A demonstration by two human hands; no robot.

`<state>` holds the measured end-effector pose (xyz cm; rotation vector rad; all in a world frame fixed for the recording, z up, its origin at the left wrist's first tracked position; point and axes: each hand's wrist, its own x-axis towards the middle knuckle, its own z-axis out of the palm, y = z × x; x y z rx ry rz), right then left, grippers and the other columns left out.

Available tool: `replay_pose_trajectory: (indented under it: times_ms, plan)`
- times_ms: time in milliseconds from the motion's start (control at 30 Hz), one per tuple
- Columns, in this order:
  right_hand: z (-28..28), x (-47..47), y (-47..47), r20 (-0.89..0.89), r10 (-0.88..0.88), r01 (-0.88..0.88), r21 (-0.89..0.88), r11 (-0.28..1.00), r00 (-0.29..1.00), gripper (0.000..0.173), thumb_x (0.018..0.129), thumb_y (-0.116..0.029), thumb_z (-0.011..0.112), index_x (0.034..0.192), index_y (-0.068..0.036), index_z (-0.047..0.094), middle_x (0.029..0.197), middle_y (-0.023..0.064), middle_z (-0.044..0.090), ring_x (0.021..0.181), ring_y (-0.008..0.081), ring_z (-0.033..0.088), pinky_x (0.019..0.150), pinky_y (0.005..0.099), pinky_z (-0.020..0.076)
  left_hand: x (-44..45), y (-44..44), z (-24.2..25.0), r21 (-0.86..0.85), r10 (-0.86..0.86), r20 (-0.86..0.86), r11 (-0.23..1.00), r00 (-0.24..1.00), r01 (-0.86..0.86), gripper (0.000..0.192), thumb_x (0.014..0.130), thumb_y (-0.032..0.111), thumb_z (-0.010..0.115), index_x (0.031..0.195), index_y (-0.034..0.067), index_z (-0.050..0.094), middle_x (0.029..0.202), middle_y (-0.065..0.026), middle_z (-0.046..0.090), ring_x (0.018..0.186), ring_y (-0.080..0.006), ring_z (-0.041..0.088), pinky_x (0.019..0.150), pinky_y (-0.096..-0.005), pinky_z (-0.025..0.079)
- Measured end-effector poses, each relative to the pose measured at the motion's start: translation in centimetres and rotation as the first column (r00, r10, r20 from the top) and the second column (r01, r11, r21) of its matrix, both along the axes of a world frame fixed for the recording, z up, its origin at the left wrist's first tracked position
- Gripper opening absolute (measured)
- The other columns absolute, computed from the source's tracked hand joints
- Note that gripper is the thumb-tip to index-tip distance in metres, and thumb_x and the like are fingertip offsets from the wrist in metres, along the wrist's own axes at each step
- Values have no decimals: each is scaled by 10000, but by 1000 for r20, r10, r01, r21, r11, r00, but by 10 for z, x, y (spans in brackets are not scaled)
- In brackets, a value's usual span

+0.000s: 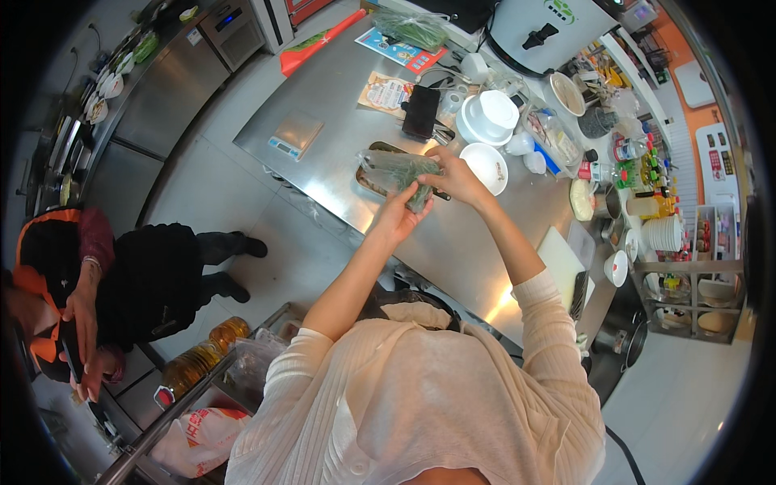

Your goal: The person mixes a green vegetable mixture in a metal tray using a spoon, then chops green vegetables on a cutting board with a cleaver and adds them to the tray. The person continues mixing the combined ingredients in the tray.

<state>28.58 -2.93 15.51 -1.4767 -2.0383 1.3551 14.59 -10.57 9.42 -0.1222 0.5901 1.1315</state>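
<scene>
A clear plastic bag of leafy greens (394, 172) is held between both hands above a steel worktable (339, 145). My left hand (403, 213) supports the bag from below at its near right end. With its fingers at the bag's upper right side, my right hand (453, 177) grips the plastic. Under the bag lies a shallow rectangular tray (370, 183), mostly hidden; its contents are hard to make out. Just right of my right hand stands a white bowl (485, 170) with print inside.
A digital scale (296, 134) lies left on the table. Behind are a black phone-like device (421, 112), stacked white bowls (488, 116) and another bag of greens (412, 27). At right, a cutting board (558, 260) lies beside a knife (579, 295). Another person (91, 291) stands at left, holding a phone.
</scene>
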Motion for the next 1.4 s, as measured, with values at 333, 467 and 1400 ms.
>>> replay_pose_trajectory:
  times_ms: [333,467,1400]
  plan:
    - [-12,7,20,-182,86,-60,146,988,979,222,756,-79,664,919,28,559,776,85,596,720,126,574,606,260,463,-11,12,-11,-63,-14,221,998,975,29,432,914,271,493,1203,-39,406,1151,-266,481,884,-234,590,802,-349,507]
    - [-5,-2,34,-6,114,-103,392,914,993,118,741,-110,671,785,-7,631,756,100,595,705,208,593,609,312,463,-26,17,0,-33,-55,220,997,974,64,552,905,364,478,1254,-45,355,1197,-307,443,933,-284,587,841,-391,486]
    - [-18,-11,37,-89,222,-178,353,918,971,372,749,-128,658,1085,-63,512,788,111,587,700,237,584,611,348,451,-45,49,36,283,323,-946,852,-17,440,105,791,94,655,806,-6,623,653,-4,593,594,-59,499,554,-212,411]
